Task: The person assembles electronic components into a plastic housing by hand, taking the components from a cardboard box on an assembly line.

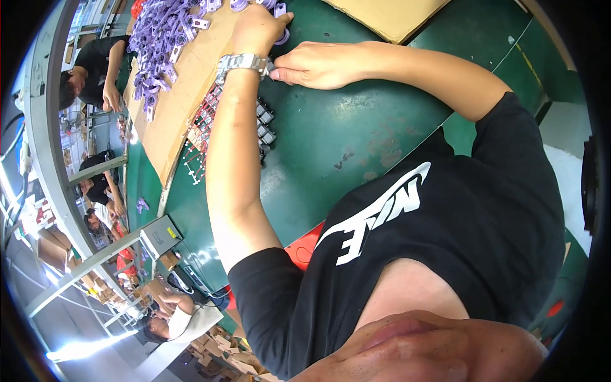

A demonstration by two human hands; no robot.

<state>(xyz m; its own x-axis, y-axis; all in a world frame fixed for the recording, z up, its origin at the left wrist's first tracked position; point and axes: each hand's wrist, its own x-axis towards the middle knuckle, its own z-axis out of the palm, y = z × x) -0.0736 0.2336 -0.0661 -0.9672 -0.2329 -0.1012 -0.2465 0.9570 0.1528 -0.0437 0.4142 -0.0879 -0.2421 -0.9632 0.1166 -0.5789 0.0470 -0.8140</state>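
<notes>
My left hand (259, 30), with a metal-banded watch (242, 62) on its wrist, is at the top of the view. Its fingers are closed on a purple plastic part (283, 37), whose ring and tab show on either side of a finger. Close to the watch, my right hand (315, 65) has its fingertips pinched together. A small grey bit shows at those fingertips; I cannot tell what it is. Under my left forearm lie several small grey motor-like pieces (264, 130) with red wires (205, 118).
Many purple parts (159, 48) are heaped on a cardboard sheet (162, 137) at the left. Another cardboard piece (388, 16) lies at the far side of the green table (356, 121). A metal frame (54, 114) stands left, with other people (95, 73) beyond it.
</notes>
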